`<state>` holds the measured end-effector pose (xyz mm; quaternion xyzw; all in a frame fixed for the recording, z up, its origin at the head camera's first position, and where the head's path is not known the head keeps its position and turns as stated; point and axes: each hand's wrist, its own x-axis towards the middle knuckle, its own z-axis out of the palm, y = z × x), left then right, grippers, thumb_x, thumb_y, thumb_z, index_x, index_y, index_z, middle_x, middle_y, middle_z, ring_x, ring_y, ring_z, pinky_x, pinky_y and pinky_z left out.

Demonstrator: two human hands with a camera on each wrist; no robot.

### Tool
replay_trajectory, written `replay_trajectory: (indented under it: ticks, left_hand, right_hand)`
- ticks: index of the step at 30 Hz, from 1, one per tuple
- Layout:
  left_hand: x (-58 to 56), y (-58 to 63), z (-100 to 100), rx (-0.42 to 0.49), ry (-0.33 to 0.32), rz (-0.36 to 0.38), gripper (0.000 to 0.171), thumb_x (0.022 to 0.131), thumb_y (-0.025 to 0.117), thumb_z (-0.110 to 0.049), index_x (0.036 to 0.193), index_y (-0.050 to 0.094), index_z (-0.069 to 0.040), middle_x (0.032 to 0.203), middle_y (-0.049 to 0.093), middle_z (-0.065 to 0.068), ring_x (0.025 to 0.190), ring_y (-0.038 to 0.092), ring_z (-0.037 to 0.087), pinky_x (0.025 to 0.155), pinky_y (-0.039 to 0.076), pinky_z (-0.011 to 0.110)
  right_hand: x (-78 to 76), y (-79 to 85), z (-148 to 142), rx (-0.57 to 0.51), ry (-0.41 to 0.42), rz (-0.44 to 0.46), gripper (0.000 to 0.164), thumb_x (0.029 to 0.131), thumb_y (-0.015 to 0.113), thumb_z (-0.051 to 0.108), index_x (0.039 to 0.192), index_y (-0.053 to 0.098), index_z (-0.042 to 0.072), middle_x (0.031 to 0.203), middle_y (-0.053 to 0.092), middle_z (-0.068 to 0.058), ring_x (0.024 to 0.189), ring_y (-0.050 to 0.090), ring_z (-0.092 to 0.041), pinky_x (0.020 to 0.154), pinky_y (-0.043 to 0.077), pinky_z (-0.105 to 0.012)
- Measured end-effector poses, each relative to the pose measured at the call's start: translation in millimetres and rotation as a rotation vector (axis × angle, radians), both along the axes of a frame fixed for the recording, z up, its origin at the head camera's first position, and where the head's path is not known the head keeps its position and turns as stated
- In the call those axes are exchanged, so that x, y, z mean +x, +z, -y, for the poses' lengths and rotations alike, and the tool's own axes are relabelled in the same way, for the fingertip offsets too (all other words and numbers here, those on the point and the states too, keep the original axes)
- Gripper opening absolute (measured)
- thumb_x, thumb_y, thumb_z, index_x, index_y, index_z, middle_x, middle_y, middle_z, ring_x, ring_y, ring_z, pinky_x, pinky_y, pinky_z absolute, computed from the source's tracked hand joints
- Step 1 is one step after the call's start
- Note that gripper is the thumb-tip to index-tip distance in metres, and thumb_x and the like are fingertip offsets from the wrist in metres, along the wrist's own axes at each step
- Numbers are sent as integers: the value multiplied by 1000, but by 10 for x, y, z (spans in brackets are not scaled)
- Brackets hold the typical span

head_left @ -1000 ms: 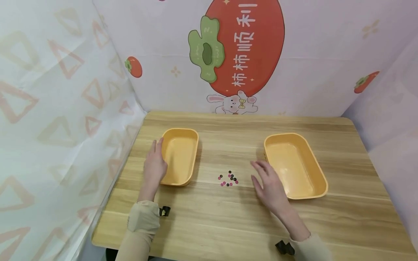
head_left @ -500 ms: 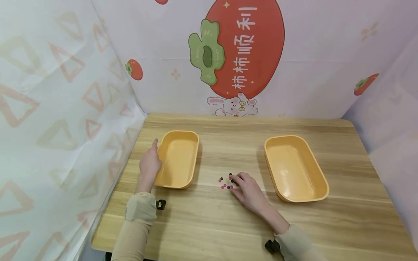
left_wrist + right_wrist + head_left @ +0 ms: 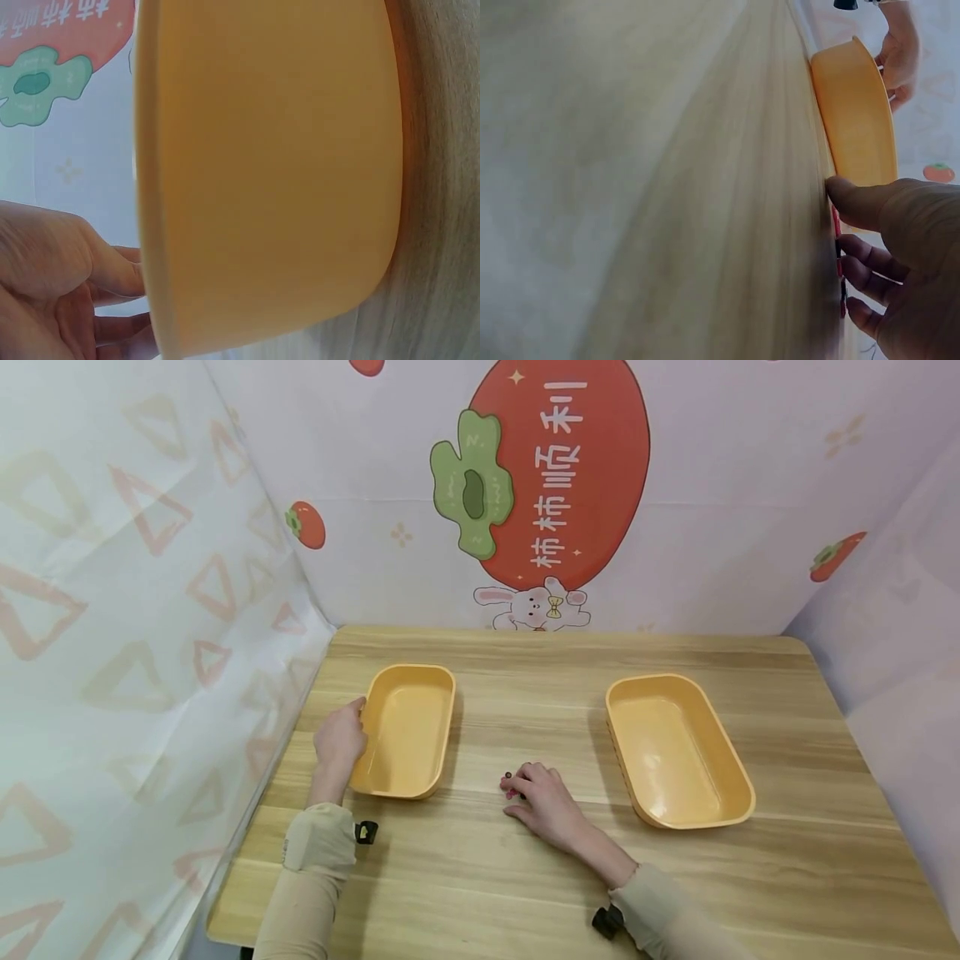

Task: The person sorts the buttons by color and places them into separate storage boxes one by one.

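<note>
Small flat round pink and black pieces (image 3: 512,794) lie on the table at its middle, mostly covered by my right hand (image 3: 547,804). Its fingers bend loosely down over them; in the right wrist view, the fingertips (image 3: 853,244) and thumb reach the tabletop with the pieces (image 3: 840,247) seen edge-on between. At the left, my left hand (image 3: 339,743) holds the side rim of a yellow plastic bin (image 3: 408,735). In the left wrist view the thumb and bent fingers meet the rim of this bin (image 3: 277,172), and some fingertips are hidden behind it.
A second yellow bin (image 3: 675,752) stands on the right of the wooden table (image 3: 525,893). Both bins have bare floors inside. A printed cloth wall (image 3: 720,527) rises behind the table, and another (image 3: 150,610) closes the left side.
My right hand has moved left from beside the right bin onto the small pieces and covers most of them now. The left hand has slid slightly nearer along its bin's side, its fingers more bent.
</note>
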<state>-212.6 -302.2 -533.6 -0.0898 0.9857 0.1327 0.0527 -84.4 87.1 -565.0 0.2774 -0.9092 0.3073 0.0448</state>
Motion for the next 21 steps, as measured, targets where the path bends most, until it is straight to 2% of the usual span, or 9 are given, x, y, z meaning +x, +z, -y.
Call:
replay_trajectory:
  ticks: [1, 6, 8, 11, 13, 15, 18, 20, 21]
  left_hand:
    - [-8, 6, 4, 8, 1, 22, 64, 99, 64, 2, 159, 60, -19, 134, 77, 18, 113, 75, 47, 75, 61, 61]
    - [-55, -74, 43, -19, 18, 11, 63, 101, 65, -3, 161, 58, -24, 134, 78, 14, 105, 77, 43, 67, 59, 57]
    - [-75, -148, 60, -44, 28, -24, 64, 99, 67, -4, 159, 60, -24, 128, 81, 12, 96, 78, 39, 63, 57, 54]
    - [-49, -50, 30, -6, 21, 35, 68, 101, 66, -1, 163, 55, -25, 135, 78, 14, 100, 77, 41, 67, 58, 55]
    - [-17, -64, 32, -23, 15, -11, 68, 98, 68, -1, 160, 59, -27, 130, 80, 11, 95, 77, 37, 64, 57, 52]
    - [60, 124, -45, 4, 7, 34, 67, 101, 65, 0, 162, 57, -25, 136, 78, 14, 102, 77, 40, 68, 59, 53]
    - [164, 338, -164, 11, 5, 36, 63, 101, 64, 1, 160, 59, -21, 135, 77, 16, 106, 77, 42, 68, 60, 50]
    - [201, 505, -248, 32, 13, 86, 62, 104, 60, 3, 163, 55, -15, 141, 74, 20, 113, 76, 44, 71, 61, 52]
    - [196, 504, -241, 31, 11, 83, 62, 103, 61, 3, 162, 55, -15, 141, 74, 19, 113, 76, 44, 71, 61, 51]
  right_hand:
    - [-1, -8, 15, -6, 4, -12, 28, 88, 93, 19, 113, 82, 13, 101, 70, 2, 97, 61, -17, 85, 41, -34]
    - [3, -34, 63, -49, 20, -50, 17, 88, 91, 13, 102, 82, 14, 96, 75, 3, 94, 66, -15, 82, 43, -33]
    - [12, -45, 71, -65, 18, -47, 14, 88, 91, 11, 99, 82, 13, 94, 76, 3, 93, 66, -14, 82, 43, -32]
    - [22, -63, 79, -79, 10, -34, 12, 89, 89, 9, 95, 80, 15, 92, 75, 4, 91, 65, -13, 81, 42, -31]
    - [24, -74, 86, -86, 6, -31, 13, 89, 89, 8, 92, 79, 16, 90, 74, 4, 89, 64, -13, 81, 41, -30]
    - [22, -85, 90, -89, 4, -40, 15, 88, 90, 7, 89, 78, 17, 89, 74, 5, 88, 64, -12, 80, 41, -29]
    - [5, -91, 86, -100, -8, -83, 16, 87, 91, 8, 89, 78, 16, 90, 74, 4, 89, 65, -14, 80, 42, -30]
    - [-20, -79, 70, -117, -37, -106, 16, 85, 93, 8, 91, 79, 14, 93, 74, 2, 90, 65, -16, 80, 43, -31]
    - [-36, -65, 57, -126, -58, -113, 17, 84, 93, 9, 93, 80, 13, 93, 74, 1, 90, 66, -17, 80, 43, -33]
